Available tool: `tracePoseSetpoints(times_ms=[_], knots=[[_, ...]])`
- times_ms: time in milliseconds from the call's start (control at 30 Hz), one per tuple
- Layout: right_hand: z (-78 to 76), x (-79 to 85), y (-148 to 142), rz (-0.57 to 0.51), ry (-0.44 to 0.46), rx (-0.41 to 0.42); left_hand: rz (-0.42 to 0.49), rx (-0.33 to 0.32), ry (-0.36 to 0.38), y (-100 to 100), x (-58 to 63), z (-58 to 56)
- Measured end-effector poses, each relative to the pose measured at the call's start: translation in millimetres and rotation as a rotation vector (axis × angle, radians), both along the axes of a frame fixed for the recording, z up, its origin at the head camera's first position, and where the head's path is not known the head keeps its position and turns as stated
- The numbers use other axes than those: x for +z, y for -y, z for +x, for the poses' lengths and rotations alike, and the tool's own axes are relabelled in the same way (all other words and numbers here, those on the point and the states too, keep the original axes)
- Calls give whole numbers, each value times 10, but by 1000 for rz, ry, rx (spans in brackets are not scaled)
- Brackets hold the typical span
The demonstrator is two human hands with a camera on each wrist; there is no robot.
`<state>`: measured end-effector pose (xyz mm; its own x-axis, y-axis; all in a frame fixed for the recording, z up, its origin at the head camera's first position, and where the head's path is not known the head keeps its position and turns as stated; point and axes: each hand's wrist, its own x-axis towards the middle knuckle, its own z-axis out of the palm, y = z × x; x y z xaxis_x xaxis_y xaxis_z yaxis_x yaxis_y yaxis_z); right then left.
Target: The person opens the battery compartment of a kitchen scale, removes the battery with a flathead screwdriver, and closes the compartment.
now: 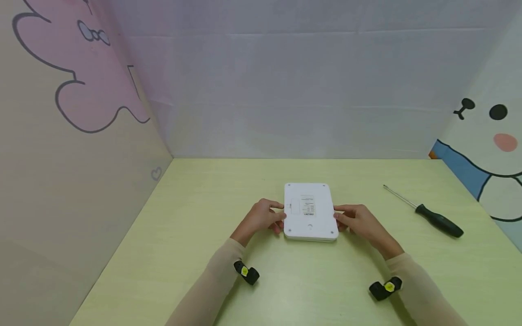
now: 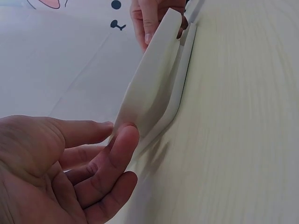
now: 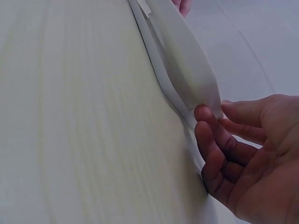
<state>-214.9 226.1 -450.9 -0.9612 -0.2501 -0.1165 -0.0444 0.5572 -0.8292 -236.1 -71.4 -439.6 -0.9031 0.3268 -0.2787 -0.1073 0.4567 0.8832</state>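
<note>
While left hand (image 1: 263, 215) and right hand (image 1: 360, 220) fingers (image 2: 124, 144) pinched its long sides, the white panel (image 1: 311, 212) sat gapped over its base (image 2: 177, 88), midway between side edges of the bench (image 1: 171, 253) | judged light, stiff, crackable | mid-side holds suited.

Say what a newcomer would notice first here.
Probably the white panel near the table's middle, pinched at its sides by the left grip and right grip, a gap showing above the lower part. Next, the screwdriver on the table's right side, then the pink cartoon on the left wall.
</note>
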Motion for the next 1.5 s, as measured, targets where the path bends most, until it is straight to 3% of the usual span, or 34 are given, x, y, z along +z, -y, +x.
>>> tracePoseSetpoints(times_ms=[167,267,500,633,767,1000,1500], knots=[[14,41,1,37,-27,33,22,1,19,37,-19,-28],[36,128,10,73,-30,41,-23,22,-1,45,9,-105],[161,401,17,169,-10,65,-265,107,-234,-59,175,-463],[249,478,71,218,9,133,-276,147,-312,-157,182,-665],[316,496,160,252,1,192,-252,144,-318,-248,141,-787],[361,483,266,281,-49,220,-238,105,-290,-354,64,-819],[304,419,189,295,-81,238,-287,43,-380,-254,-13,-805]])
